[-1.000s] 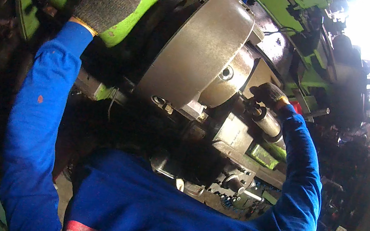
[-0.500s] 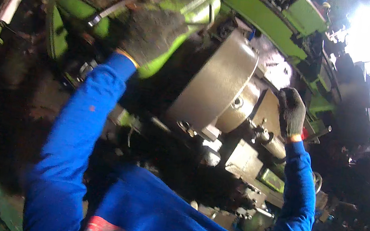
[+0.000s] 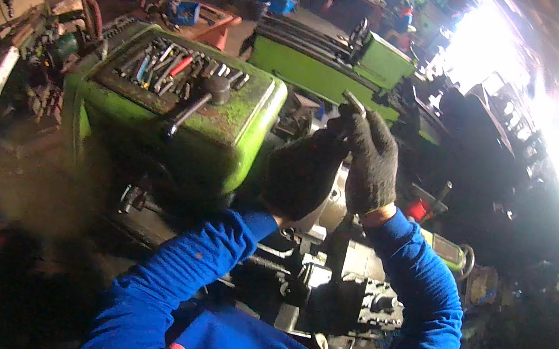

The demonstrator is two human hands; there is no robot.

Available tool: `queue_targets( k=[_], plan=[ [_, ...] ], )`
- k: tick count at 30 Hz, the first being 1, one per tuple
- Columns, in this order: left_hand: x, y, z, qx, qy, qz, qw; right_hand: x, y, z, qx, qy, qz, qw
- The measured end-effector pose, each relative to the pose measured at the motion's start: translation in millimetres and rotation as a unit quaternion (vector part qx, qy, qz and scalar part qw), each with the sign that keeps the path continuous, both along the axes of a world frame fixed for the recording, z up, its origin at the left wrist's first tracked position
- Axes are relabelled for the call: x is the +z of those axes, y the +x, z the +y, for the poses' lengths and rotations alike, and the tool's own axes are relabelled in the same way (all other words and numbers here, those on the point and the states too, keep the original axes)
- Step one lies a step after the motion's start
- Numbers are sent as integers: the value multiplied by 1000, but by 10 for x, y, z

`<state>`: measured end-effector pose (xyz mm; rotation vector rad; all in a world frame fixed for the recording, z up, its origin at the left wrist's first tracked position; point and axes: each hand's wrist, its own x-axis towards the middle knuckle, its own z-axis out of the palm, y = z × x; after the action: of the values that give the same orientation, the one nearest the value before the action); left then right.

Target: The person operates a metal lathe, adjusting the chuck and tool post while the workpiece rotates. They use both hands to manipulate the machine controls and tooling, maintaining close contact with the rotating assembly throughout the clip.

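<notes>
Both my hands wear dark knitted gloves and are raised together in front of a lathe. My right hand [image 3: 373,163] is closed around a short metal rod [image 3: 354,102], whose end sticks out above the fingers. My left hand [image 3: 301,172] meets it from the left, deep in shadow; its fingers are mostly hidden, so its grip is unclear. Behind the hands, the steel chuck [image 3: 332,216] shows only in part. On the green headstock [image 3: 243,149] lies a hammer-like tool [image 3: 190,111] with a round dark head, apart from my hands.
Several wrenches and bars, among them a red-handled tool [image 3: 181,66], lie on the headstock top. Below my hands is the tool post and carriage [image 3: 378,304]. Another green machine [image 3: 313,68] stands beyond. Strong daylight glares at the right.
My left hand has left the headstock top and moved right to my right hand. My right hand has moved left, away from beside the chuck. The view has tilted up, showing more of the workshop.
</notes>
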<state>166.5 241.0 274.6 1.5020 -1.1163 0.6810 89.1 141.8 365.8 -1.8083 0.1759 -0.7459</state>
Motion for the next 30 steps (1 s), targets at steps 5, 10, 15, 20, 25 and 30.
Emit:
queue_targets(
  k=[5, 10, 15, 20, 25, 30],
  plan=[
    [-183, 310, 257, 91, 98, -42, 990, 118, -137, -560, -21, -94, -46, 994],
    [-460, 930, 666, 174, 220, 2, 960, 122, -597, -1565, -47, -518, 170, 837],
    [-903, 1257, 672, 249, 267, -76, 928, -1195, -728, -3402, 185, -575, 313, 733],
    [-890, 1248, 794, 264, 265, -106, 921, -2114, -585, -3748, 255, -343, 502, 752],
    [-924, 1272, 788, 236, 259, -102, 931, -2542, -564, -3985, 307, -290, 487, 765],
    [-888, 1210, 803, 236, 266, -104, 929, -2565, -428, -4047, 341, -344, 461, 744]
  ],
)
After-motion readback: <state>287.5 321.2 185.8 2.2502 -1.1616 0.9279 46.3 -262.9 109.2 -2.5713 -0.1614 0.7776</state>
